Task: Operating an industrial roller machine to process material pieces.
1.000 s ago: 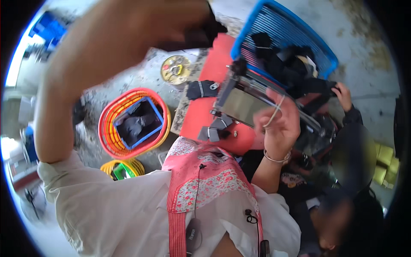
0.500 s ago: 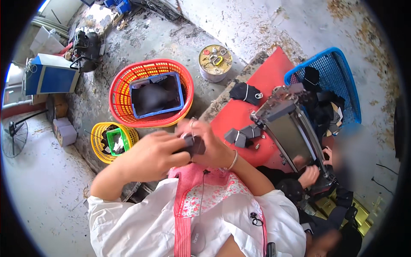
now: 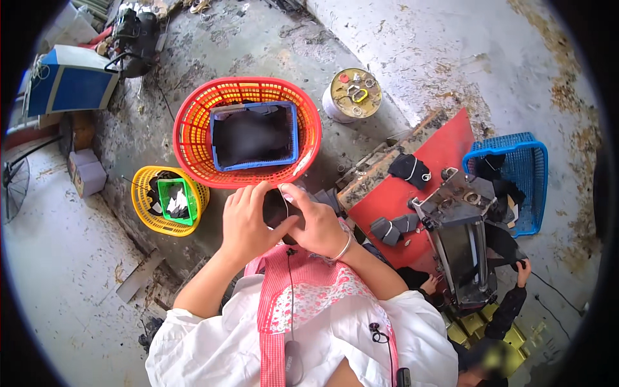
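Observation:
Just in front of my apron, both hands are around a small bundle of dark flat pieces (image 3: 275, 205), with a thin pale band across it. My left hand (image 3: 246, 219) presses on its left side, fingers together and thumb reaching across. My right hand (image 3: 317, 224) grips the right side, its thumb and forefinger at the band. The fingers hide much of the bundle. Beyond them stands a red basket (image 3: 183, 129) holding a blue crate (image 3: 294, 138) of dark pieces, whose middle is blurred.
A yellow basket (image 3: 138, 209) with a green basket (image 3: 192, 206) inside stands at left. A drum (image 3: 335, 106) bears several rings. On the red tabletop (image 3: 367, 190) lie a tied black bundle (image 3: 407, 169), grey pieces (image 3: 390, 229) and a metal-framed machine (image 3: 459, 245), beside another person's hand (image 3: 523, 272).
My view has shifted, and the baskets and tabletop appear farther right. My left hand has turned from lying across the bundle to pointing forward beside it. The other person's hands have moved apart.

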The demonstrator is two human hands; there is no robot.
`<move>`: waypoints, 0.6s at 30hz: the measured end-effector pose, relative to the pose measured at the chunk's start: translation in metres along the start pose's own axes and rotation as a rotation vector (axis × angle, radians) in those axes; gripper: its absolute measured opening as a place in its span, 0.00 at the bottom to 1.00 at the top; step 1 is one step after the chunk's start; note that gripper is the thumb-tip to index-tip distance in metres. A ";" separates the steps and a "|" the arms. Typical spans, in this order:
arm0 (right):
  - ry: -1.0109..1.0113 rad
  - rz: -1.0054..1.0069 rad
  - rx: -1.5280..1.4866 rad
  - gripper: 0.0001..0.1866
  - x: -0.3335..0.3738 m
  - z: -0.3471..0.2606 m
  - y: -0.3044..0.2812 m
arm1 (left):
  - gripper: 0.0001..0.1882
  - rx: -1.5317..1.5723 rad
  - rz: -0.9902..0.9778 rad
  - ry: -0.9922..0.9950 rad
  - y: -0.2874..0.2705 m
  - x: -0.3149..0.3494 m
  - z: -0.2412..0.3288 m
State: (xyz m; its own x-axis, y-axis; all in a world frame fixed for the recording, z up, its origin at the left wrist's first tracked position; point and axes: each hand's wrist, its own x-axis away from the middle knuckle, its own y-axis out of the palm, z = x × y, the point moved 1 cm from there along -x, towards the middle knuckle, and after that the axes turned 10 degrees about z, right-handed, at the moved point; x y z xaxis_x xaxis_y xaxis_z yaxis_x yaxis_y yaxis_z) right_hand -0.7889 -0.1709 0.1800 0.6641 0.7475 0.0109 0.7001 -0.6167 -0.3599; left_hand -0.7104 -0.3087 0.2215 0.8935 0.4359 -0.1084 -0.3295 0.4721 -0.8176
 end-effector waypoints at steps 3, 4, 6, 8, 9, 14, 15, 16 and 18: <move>0.038 -0.018 0.045 0.36 -0.007 0.004 0.012 | 0.27 0.175 -0.032 -0.157 0.020 0.008 -0.021; 0.115 -0.079 0.078 0.36 -0.008 0.005 0.013 | 0.27 0.181 -0.053 -0.167 0.025 0.011 -0.029; 0.088 -0.178 0.057 0.36 -0.008 0.007 0.010 | 0.24 0.227 -0.094 -0.218 0.036 0.020 -0.049; 0.049 -0.326 0.003 0.35 -0.007 0.010 0.003 | 0.21 0.372 -0.193 -0.415 0.047 0.025 -0.077; 0.018 -0.270 -0.037 0.35 -0.007 0.012 -0.002 | 0.20 0.477 -0.310 -0.648 0.053 0.027 -0.093; 0.072 0.030 -0.057 0.37 -0.002 0.029 -0.016 | 0.14 1.142 -0.613 -0.891 0.096 0.049 -0.118; 0.291 -0.018 -0.275 0.37 0.000 0.034 -0.017 | 0.14 1.190 -0.598 -0.867 0.105 0.053 -0.115; 0.154 0.106 -0.110 0.37 0.000 0.037 -0.018 | 0.18 1.082 -0.756 -1.029 0.116 0.054 -0.116; 0.220 0.222 -0.302 0.38 -0.001 0.043 -0.019 | 0.22 1.045 -0.567 -0.940 0.130 0.058 -0.109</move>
State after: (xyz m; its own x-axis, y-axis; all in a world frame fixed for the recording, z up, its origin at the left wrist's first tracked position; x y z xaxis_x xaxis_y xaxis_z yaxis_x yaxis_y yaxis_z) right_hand -0.8139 -0.1492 0.1471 0.8244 0.5384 0.1745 0.5575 -0.8256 -0.0868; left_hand -0.6684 -0.3059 0.0475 0.5919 0.1403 0.7937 -0.4425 0.8796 0.1746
